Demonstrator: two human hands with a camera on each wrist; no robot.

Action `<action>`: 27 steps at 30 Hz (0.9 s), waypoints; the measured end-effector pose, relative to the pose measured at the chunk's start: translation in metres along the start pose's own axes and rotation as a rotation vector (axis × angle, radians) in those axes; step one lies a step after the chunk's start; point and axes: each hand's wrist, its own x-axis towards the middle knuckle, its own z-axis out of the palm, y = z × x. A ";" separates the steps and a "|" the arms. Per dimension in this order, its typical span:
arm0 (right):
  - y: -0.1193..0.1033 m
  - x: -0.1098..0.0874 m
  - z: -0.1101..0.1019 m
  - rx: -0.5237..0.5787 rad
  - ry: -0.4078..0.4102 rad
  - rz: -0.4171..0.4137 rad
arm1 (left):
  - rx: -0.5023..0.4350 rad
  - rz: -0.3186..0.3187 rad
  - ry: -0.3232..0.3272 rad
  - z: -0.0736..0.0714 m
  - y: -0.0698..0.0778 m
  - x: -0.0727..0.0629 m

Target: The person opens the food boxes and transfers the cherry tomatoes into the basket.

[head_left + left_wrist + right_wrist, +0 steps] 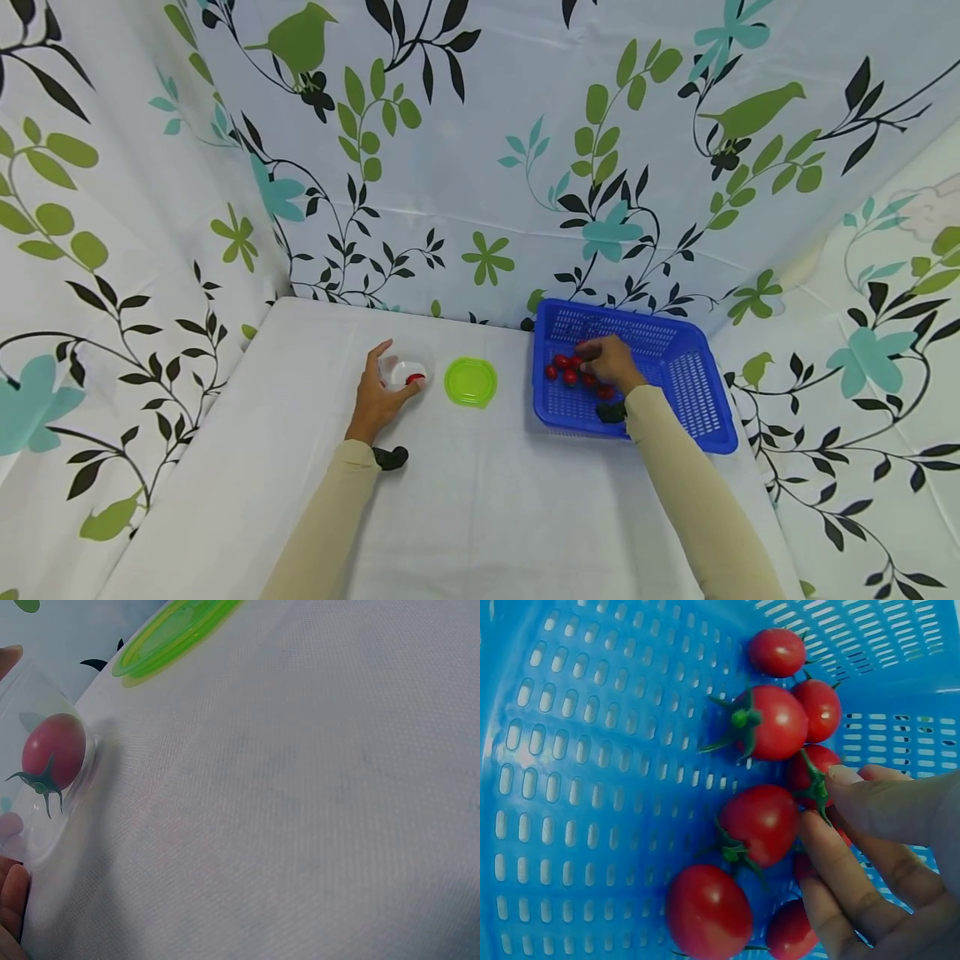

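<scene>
My left hand [377,402] holds a small clear plastic container [406,368] on the table, thumb and fingers around its sides. Inside it, the left wrist view shows a red cherry tomato [56,751] with a green stem. My right hand [613,363] reaches into a blue perforated basket [688,392]. There, thumb and fingertips close around a cherry tomato [810,766] among several others; the fingers partly hide some of them. Close by lie a tomato with a leafy stem [776,724] and a larger one [709,911].
Between the container and the basket lies a bright green lid [471,382]. A white cloth covers the table [495,500]. Leaf-patterned curtains [465,192] stand behind it and at both sides. Dark straps [391,457] sit at the wrists.
</scene>
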 end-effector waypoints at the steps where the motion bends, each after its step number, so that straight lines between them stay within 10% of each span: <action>1: -0.001 0.000 -0.001 0.008 0.005 -0.002 | 0.000 -0.001 0.001 0.000 0.000 0.000; 16: -0.042 -0.010 -0.007 0.062 0.241 -0.175 | -0.004 -0.004 0.005 -0.002 -0.003 -0.002; 27: -0.097 -0.019 0.001 0.181 0.240 -0.329 | -0.004 0.010 0.009 0.001 -0.001 0.000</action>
